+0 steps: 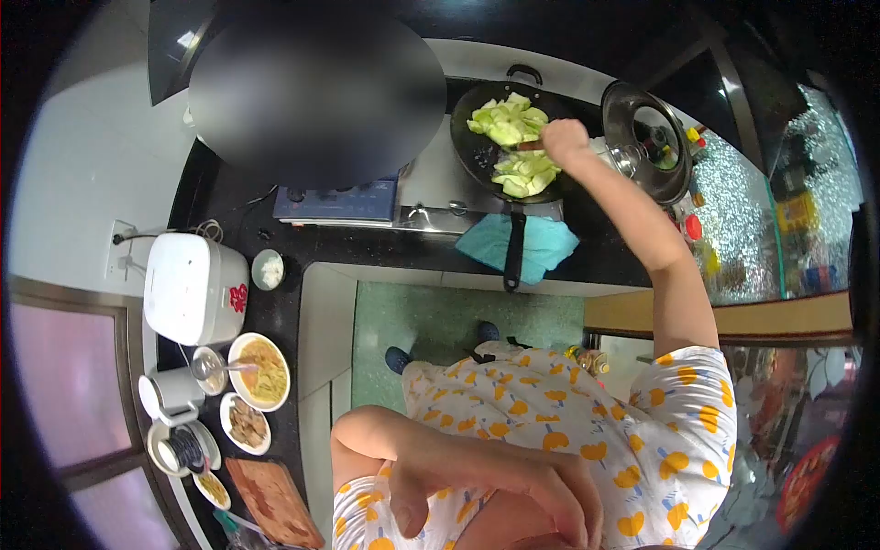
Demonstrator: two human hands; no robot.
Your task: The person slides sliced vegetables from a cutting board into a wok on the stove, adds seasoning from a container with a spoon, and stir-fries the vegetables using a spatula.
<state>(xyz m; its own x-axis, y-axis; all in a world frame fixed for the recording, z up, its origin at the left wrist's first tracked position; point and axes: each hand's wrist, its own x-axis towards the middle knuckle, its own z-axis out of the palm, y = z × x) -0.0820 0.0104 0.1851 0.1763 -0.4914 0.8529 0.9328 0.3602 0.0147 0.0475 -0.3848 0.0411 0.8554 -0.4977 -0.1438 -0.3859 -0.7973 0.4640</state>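
Note:
My right hand (566,142) is closed around the brown handle of a spatula (529,146), whose far end is hard to make out among the food. Below it is a black wok (469,158) on the stove, with pale green vegetable slices (513,119) in two heaps and dark pan bottom between them. The wok's long handle (515,252) points toward me over a folded turquoise cloth (550,246). My left hand (513,472) is raised close to my chest and the camera, thumb and fingers apart, holding nothing visible.
A glass lid (674,137) leans right of the wok, near bottles. On the left counter stand a white rice cooker (192,289), a small bowl (268,269), a dish of yellowish food (259,371), a plate of meat pieces (247,425), a white pitcher (170,396) and a wooden cutting board (273,500).

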